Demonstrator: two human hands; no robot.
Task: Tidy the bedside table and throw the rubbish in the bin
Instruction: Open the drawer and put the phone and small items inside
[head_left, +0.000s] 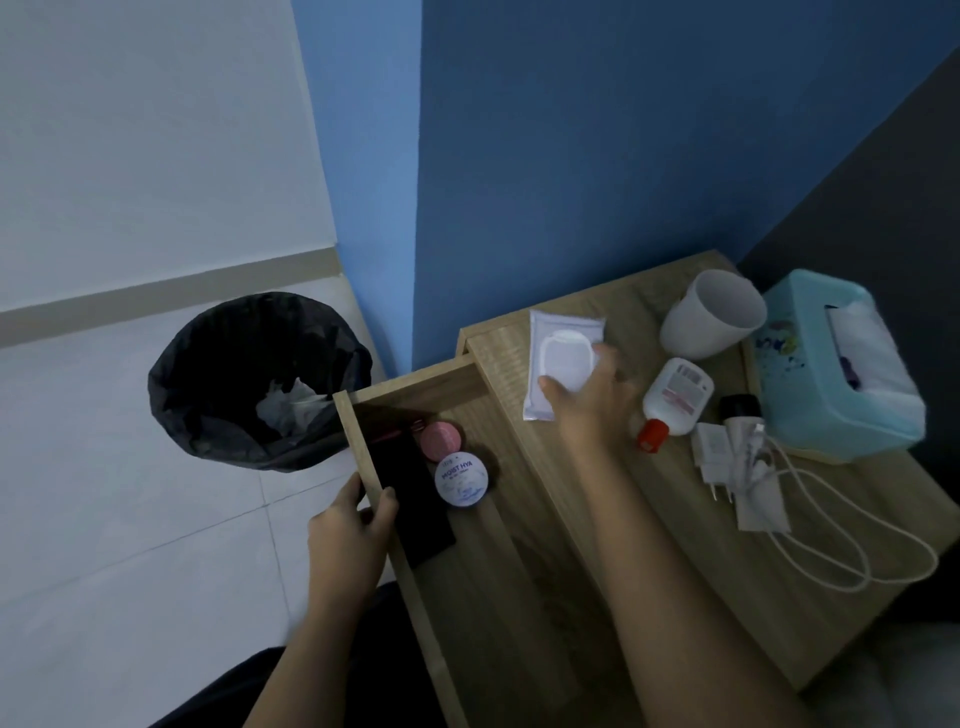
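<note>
Fingers (605, 364) of right hand (587, 405) are closed on wipes pack (558, 358) on tabletop (649, 499), left hand (348, 535) grips open drawer (363, 467) edge; stowing step judged underway, pack to be lifted into drawer next.

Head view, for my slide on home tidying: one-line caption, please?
Right hand on a wet-wipes pack atop the bedside table; left hand holds the open drawer.

Bedside table (597, 493) – wipes pack (558, 364), cup (711, 314), bottle (672, 397), charger (714, 447).
</note>
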